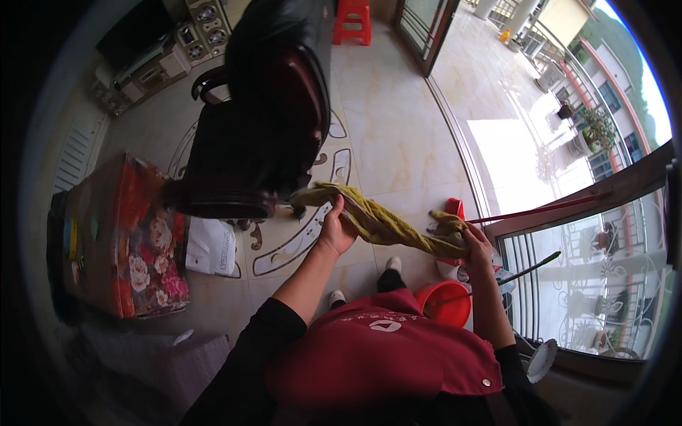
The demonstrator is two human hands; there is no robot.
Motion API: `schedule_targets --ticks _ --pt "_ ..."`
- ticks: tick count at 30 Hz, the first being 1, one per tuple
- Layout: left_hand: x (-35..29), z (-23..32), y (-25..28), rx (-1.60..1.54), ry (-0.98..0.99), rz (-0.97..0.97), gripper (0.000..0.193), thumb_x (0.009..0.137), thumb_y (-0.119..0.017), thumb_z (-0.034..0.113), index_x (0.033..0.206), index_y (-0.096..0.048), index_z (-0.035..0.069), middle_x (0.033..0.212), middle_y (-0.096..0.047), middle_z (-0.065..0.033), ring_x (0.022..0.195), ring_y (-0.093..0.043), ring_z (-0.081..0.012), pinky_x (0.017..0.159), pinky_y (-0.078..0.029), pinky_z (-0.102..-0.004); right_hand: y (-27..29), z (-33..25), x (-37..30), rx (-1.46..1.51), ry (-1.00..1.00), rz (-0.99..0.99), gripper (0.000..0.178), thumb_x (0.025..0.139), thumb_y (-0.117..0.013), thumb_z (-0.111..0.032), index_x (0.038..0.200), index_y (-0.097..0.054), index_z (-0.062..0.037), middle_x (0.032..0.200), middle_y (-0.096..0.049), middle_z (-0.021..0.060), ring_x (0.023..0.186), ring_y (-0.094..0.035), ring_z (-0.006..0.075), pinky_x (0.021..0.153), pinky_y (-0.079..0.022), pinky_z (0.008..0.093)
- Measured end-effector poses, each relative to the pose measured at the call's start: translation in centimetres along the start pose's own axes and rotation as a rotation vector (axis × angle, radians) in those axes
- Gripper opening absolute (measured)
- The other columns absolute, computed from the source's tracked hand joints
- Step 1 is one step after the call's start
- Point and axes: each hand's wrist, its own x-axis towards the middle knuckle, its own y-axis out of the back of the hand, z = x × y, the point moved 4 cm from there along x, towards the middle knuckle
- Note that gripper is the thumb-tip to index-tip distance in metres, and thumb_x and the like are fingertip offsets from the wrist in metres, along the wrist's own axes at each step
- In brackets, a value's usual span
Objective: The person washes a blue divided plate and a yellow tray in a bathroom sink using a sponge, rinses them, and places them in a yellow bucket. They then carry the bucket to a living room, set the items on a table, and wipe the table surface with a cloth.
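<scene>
A yellow-green cloth (398, 226), twisted lengthwise, stretches between my two hands in front of me. My left hand (337, 228) is closed around it near its left end, and a short end sticks out past the fingers. At the other end, my right hand (478, 248) grips the cloth, with a loose fold hanging beside the fingers. Below the right forearm stands a red bucket (458, 312) on the tiled floor. Just beyond my left hand is a black armchair (234, 149) with dark red wooden trim.
A white bag (211, 246) lies beside a flower-patterned covered box (158, 273) on the left. Farther off are a red stool (353, 23), speakers (206, 28) and a television (135, 34). Glass door panels (582, 277) stand at right; potted plants (597, 131) line the balcony.
</scene>
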Motion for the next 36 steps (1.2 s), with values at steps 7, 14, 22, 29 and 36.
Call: schedule_targets --ticks 7,14,22,29,36 --pt "12.3 -0.9 -5.2 0.122 0.074 -0.15 0.052 0.09 -0.044 0.044 0.129 -0.039 0.011 0.128 -0.046 -0.0178 0.119 -0.044 -0.031 0.102 -0.032 -0.0468 -3.4 -2.1 10.5 -1.421 0.466 -0.04 0.054 0.07 -0.071 -0.03 0.115 -0.057 -0.0048 0.101 -0.062 0.0184 0.093 -0.06 0.0294 0.079 -0.047 0.0375" --pt "27.3 -4.3 -11.1 0.778 0.178 -0.017 0.038 0.095 -0.04 0.033 0.114 -0.053 0.003 0.103 -0.061 -0.0096 0.092 -0.058 -0.0159 0.082 -0.045 -0.0309 -9.1 0.4 28.0 -0.568 -0.03 -0.543 0.051 0.072 -0.075 -0.016 0.113 -0.053 0.0047 0.095 -0.064 0.0076 0.09 -0.057 0.013 0.083 -0.044 0.0295" --pt "42.5 5.5 -21.3 1.122 -0.261 -0.178 0.036 0.084 -0.062 0.027 0.109 -0.057 0.002 0.099 -0.062 -0.0055 0.095 -0.055 -0.0131 0.086 -0.043 -0.0289 -17.7 -11.7 43.8 -0.123 -0.055 -0.505 0.016 0.07 -0.047 -0.006 0.081 -0.057 0.0001 0.075 -0.059 0.0015 0.068 -0.054 0.0095 0.062 -0.042 0.0234" --pt "60.7 11.4 -17.1 1.196 0.018 -0.091 0.031 0.077 -0.068 0.019 0.101 -0.062 0.001 0.096 -0.064 -0.005 0.091 -0.056 -0.0127 0.085 -0.043 -0.0279 -25.2 -18.3 61.9 0.083 -0.099 -0.57 0.036 0.084 -0.05 -0.025 0.103 -0.055 0.0055 0.094 -0.062 0.013 0.084 -0.062 0.0209 0.078 -0.05 0.0328" --pt "76.2 23.4 -24.1 1.043 -0.107 -0.008 0.015 0.082 -0.063 0.021 0.081 -0.063 0.006 0.073 -0.059 0.0035 0.065 -0.049 -0.0057 0.06 -0.04 -0.0251 -32.0 -26.6 78.0 -0.475 0.107 -0.397 0.026 0.07 -0.059 -0.008 0.094 -0.059 0.0032 0.083 -0.062 0.0066 0.07 -0.058 0.0147 0.065 -0.048 0.0268"
